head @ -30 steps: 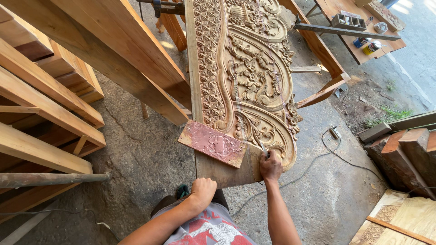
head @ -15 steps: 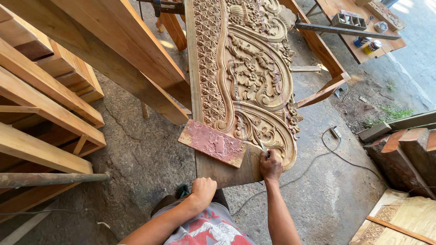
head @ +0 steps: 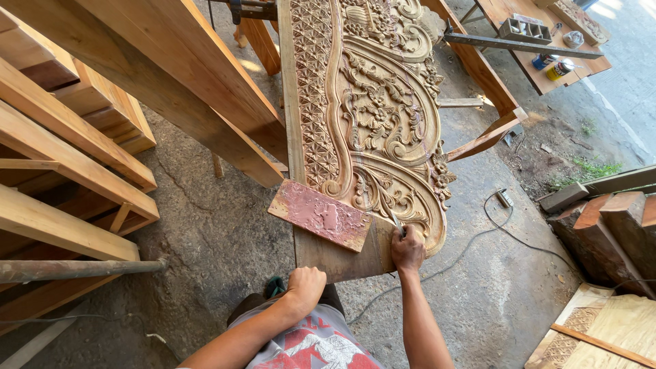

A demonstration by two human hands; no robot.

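A: Our right hand (head: 408, 250) is closed around a thin chisel (head: 395, 221), its tip on the carved panel (head: 369, 123) near the panel's lower edge.

B: And our left hand (head: 305, 289) is curled into a loose fist at about seven o'clock from the right one. We cannot tell whether anything sits inside it; it lies just below the panel's plain near end, and whether it touches the wood is unclear.

A: The panel runs from our hands toward twelve o'clock, carved side up, with floral scrolls.

B: A reddish block (head: 320, 215) lies on the panel's near corner, at ten o'clock from our right hand and close to it.

A: A cable (head: 492, 232) trails over the floor at three o'clock, and planks (head: 75, 164) are stacked at nine.
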